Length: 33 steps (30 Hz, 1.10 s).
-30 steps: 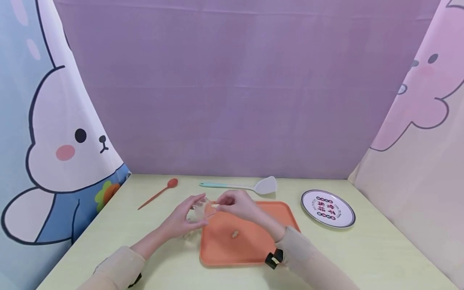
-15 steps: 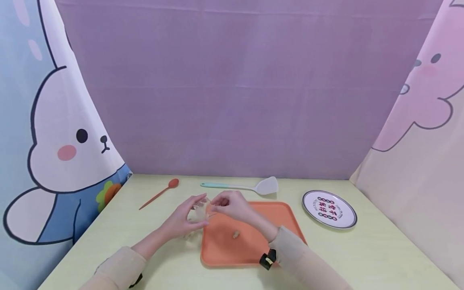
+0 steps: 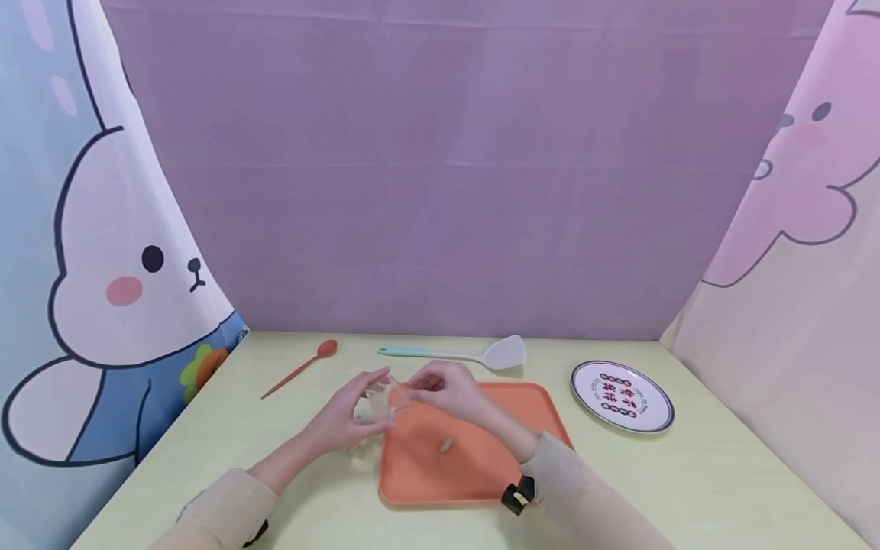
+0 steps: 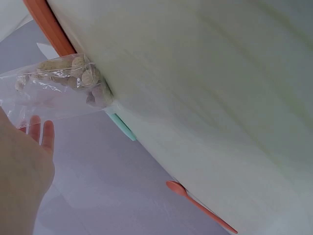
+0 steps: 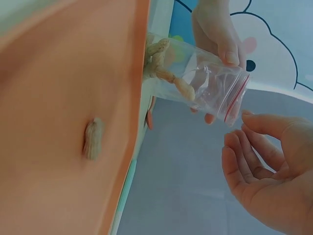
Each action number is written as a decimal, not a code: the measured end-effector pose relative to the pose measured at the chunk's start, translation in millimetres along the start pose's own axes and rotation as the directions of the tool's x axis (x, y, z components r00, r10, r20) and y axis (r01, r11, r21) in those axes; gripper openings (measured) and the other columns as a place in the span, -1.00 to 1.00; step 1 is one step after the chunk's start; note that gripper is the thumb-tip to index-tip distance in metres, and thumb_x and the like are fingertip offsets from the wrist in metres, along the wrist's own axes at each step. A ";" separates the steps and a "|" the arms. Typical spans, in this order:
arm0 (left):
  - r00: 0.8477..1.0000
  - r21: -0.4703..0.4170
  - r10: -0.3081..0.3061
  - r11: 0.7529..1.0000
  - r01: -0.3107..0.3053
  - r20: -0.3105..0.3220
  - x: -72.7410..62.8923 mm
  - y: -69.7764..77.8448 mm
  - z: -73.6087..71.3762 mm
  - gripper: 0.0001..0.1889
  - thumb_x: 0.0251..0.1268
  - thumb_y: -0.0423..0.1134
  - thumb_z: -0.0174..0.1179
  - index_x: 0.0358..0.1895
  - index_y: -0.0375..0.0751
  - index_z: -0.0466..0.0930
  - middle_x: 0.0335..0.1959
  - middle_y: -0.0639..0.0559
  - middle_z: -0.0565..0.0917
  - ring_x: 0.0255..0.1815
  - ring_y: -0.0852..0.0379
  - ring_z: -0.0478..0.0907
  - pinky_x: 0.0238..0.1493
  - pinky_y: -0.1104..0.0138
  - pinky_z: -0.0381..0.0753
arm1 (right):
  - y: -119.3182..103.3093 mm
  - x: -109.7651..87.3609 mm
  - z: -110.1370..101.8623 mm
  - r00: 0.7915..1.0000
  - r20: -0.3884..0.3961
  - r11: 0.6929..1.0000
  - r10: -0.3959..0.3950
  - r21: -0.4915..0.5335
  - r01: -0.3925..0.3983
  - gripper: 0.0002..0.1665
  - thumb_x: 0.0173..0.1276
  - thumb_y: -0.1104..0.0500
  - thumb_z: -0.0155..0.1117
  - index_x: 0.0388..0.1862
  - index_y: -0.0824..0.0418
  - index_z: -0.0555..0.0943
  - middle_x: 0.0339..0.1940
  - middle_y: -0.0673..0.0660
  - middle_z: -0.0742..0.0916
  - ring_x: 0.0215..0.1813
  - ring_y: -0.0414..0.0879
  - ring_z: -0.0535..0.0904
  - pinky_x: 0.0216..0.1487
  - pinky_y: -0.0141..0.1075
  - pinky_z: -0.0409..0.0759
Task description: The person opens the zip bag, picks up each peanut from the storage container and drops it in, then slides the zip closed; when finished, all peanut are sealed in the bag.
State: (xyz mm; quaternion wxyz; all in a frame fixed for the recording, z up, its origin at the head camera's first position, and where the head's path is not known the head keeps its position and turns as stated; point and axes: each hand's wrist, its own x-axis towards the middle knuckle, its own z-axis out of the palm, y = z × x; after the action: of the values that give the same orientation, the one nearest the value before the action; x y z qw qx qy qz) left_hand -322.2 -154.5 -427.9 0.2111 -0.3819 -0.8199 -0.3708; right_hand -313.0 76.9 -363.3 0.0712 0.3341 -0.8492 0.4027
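Observation:
My left hand [image 3: 347, 416] holds a clear zip bag [image 5: 215, 93] between thumb and fingers, left of the orange tray [image 3: 419, 481]. The red-striped mouth of the bag faces right. Several unshelled peanuts [image 4: 73, 71] are inside, one lying partway toward the mouth. Just beside that mouth is my right hand [image 5: 274, 169], its fingers loosely bent, thumb tip and fingertips close together with nothing visible between them. A single peanut [image 3: 447, 444] lies on the tray, below my right wrist.
Behind the tray lies a spatula [image 3: 505, 352] with a mint handle. A red spoon [image 3: 328, 348] is at the back left. A white plate with printed characters [image 3: 653, 397] stands on the right. A purple cloth [image 3: 440, 191] closes off the back of the table.
A second ago my right fingers held a pale peanut at the bag's mouth. It no longer shows in those fingers. My left hand and the bag stay in place.

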 end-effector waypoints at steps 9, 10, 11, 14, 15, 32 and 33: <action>1.000 0.013 -0.021 1.000 0.021 0.004 0.0 1.4 -2.5 -0.19 -0.03 -0.09 0.43 0.32 -0.27 0.29 0.07 0.01 0.55 0.05 0.06 0.51 -0.02 0.28 0.58 | 14.2 -18.7 -8.0 1.000 0.021 1.000 0.009 0.005 -0.009 -0.84 0.20 0.23 0.34 -0.25 0.27 0.68 -0.36 0.12 0.74 -0.34 -0.14 0.65 -0.29 -0.43 0.61; 1.000 0.011 -0.026 1.000 0.026 0.006 0.2 1.8 -2.6 -0.18 -0.03 -0.09 0.43 0.33 -0.25 0.28 0.08 0.01 0.55 0.05 0.06 0.51 -0.02 0.28 0.58 | 16.4 -21.3 -8.4 0.999 0.029 1.000 0.022 0.010 -0.022 -0.84 0.21 0.22 0.34 -0.24 0.25 0.68 -0.36 0.11 0.74 -0.34 -0.14 0.65 -0.28 -0.43 0.61; 1.000 0.010 -0.028 1.000 0.028 0.007 0.1 1.8 -2.6 -0.18 -0.03 -0.09 0.43 0.33 -0.25 0.28 0.08 0.01 0.55 0.05 0.06 0.51 -0.02 0.28 0.58 | 18.5 -23.8 -8.6 0.998 0.039 0.999 0.040 0.018 -0.041 -0.84 0.21 0.21 0.34 -0.24 0.24 0.68 -0.35 0.11 0.74 -0.32 -0.14 0.65 -0.27 -0.44 0.61; 0.999 0.010 -0.031 0.999 0.031 0.009 0.0 1.5 -2.3 -0.18 -0.04 -0.09 0.44 0.33 -0.23 0.28 0.08 0.00 0.55 0.06 0.06 0.51 -0.02 0.29 0.58 | 25.1 -31.1 -8.4 0.993 0.075 0.996 0.088 0.026 -0.090 -0.82 0.22 0.19 0.33 -0.22 0.25 0.68 -0.33 0.10 0.74 -0.30 -0.16 0.64 -0.26 -0.45 0.59; 0.999 0.011 -0.032 0.999 0.032 0.009 -0.2 1.3 -2.2 -0.18 -0.04 -0.09 0.44 0.33 -0.23 0.28 0.08 0.00 0.55 0.06 0.06 0.51 -0.02 0.29 0.58 | 27.3 -33.3 -8.1 0.991 0.087 0.995 0.099 0.021 -0.101 -0.80 0.22 0.18 0.33 -0.21 0.26 0.68 -0.32 0.10 0.75 -0.29 -0.17 0.64 -0.26 -0.45 0.58; 0.999 0.017 -0.042 0.999 0.042 0.012 -0.5 2.8 -0.9 -0.18 -0.03 -0.09 0.43 0.33 -0.24 0.28 0.09 0.00 0.55 0.07 0.06 0.51 -0.01 0.28 0.58 | 50.1 -54.9 2.1 0.957 0.258 0.992 0.130 -0.037 -0.125 -0.73 0.17 0.27 0.36 -0.14 0.36 0.66 -0.23 0.19 0.76 -0.18 -0.04 0.70 -0.19 -0.45 0.62; 0.999 0.014 -0.042 0.999 0.042 0.011 -0.5 2.9 -0.8 -0.18 -0.03 -0.09 0.43 0.33 -0.24 0.28 0.09 0.00 0.55 0.07 0.06 0.51 -0.01 0.28 0.58 | 50.5 -55.7 2.4 0.956 0.262 0.991 0.131 -0.039 -0.125 -0.75 0.17 0.28 0.35 -0.16 0.35 0.66 -0.25 0.18 0.77 -0.21 -0.07 0.69 -0.21 -0.48 0.60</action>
State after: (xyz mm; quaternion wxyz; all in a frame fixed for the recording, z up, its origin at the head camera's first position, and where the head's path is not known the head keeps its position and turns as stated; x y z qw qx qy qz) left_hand -319.6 -154.0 -426.4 0.2010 -0.3651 -0.8315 -0.3673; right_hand -301.6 126.3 -418.8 -0.0652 0.3284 -0.8753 0.3489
